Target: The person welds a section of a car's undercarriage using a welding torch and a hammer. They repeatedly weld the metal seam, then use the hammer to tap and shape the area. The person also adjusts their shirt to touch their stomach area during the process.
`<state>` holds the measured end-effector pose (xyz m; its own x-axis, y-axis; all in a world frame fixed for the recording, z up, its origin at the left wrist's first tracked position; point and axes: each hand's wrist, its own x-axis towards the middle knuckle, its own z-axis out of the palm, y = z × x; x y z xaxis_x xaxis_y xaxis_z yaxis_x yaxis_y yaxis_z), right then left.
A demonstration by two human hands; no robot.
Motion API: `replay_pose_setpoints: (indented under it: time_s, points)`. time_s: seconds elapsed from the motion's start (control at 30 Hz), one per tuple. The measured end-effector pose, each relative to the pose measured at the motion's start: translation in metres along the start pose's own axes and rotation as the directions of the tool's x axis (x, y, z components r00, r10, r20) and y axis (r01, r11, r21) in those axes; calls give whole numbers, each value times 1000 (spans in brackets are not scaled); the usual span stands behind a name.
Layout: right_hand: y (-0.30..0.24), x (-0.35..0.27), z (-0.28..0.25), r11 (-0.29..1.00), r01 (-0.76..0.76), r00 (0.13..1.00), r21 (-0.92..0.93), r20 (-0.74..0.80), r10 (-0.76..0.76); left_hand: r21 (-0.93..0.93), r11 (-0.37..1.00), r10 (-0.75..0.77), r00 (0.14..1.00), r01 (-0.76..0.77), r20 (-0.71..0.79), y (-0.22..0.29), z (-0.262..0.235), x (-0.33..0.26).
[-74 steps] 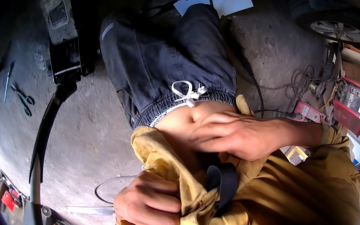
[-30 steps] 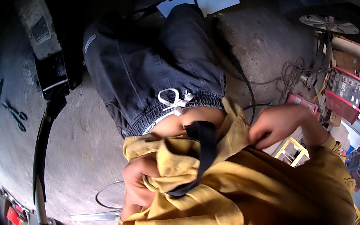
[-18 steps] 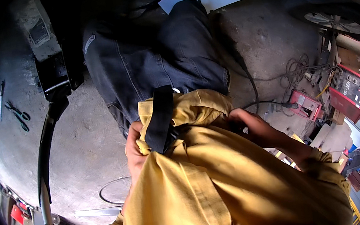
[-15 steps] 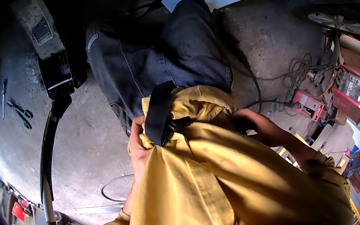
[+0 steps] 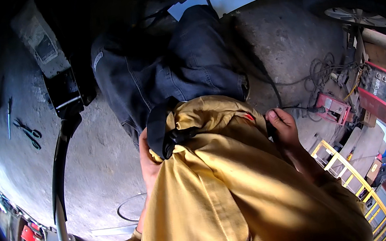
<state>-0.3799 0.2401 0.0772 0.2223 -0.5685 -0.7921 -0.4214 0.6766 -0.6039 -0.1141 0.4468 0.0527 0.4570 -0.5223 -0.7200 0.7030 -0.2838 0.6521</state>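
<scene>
Yellow work clothing (image 5: 207, 187) with long sleeves covers my upper body, its lower part bunched over my lap. At its left side hangs a black strap (image 5: 157, 130) with a dark knot or buckle-like piece. My left hand (image 5: 147, 161) grips the yellow cloth beside this strap, its fingertips partly hidden behind the folds. On the other side my right hand (image 5: 283, 126) is closed, thumb uppermost, next to the cloth's right edge. A narrow dark thing shows at its fingers, too little to name. A small red patch (image 5: 249, 117) lies on the cloth near it.
Scissors (image 5: 28, 133) and a pen-like tool (image 5: 9, 118) lie on the concrete floor at left, beyond a black-sleeved jack-like handle (image 5: 57, 174). At right are a red machine (image 5: 380, 91), cables (image 5: 319, 73), a yellow ladder (image 5: 360, 186) and a car wheel (image 5: 358, 17).
My right hand has moved outward to the right and up, away from the cloth's edge, thumb now showing. The black strap has shifted slightly left, and the view has tilted a little.
</scene>
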Motion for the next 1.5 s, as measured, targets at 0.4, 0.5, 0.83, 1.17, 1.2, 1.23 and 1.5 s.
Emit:
replay_pose_setpoints:
  time_s: [0.4, 0.5, 0.83, 1.17, 1.2, 1.23, 1.5]
  points:
    - [-128, -31, 23, 957, 186, 705, -221, 709, 26, 83, 986, 150, 985, -143, -89, 61, 32, -12]
    - [-90, -4, 77, 956, 272, 807, -112, 567, -163, 367, 916, 176, 984, -166, 5, 43, 31, 3]
    - [-69, 16, 102, 993, 21, 940, -120, 341, 22, 394, 845, 419, 905, -363, -65, 23, 31, 10]
    - [-65, 17, 92, 974, 152, 730, -169, 683, 4, 594, 632, 509, 845, -497, 165, 36, 33, 4]
    - [-62, 19, 94, 967, 192, 751, -167, 660, -35, 605, 683, 381, 906, -410, 184, 45, 39, 3]
    - [-74, 15, 105, 981, 140, 810, -132, 586, -36, 660, 599, 387, 886, -453, 257, 48, 40, 1]
    - [-76, 24, 103, 969, 131, 966, 211, 195, -173, 655, 639, 308, 915, -403, 262, 47, 29, -1]
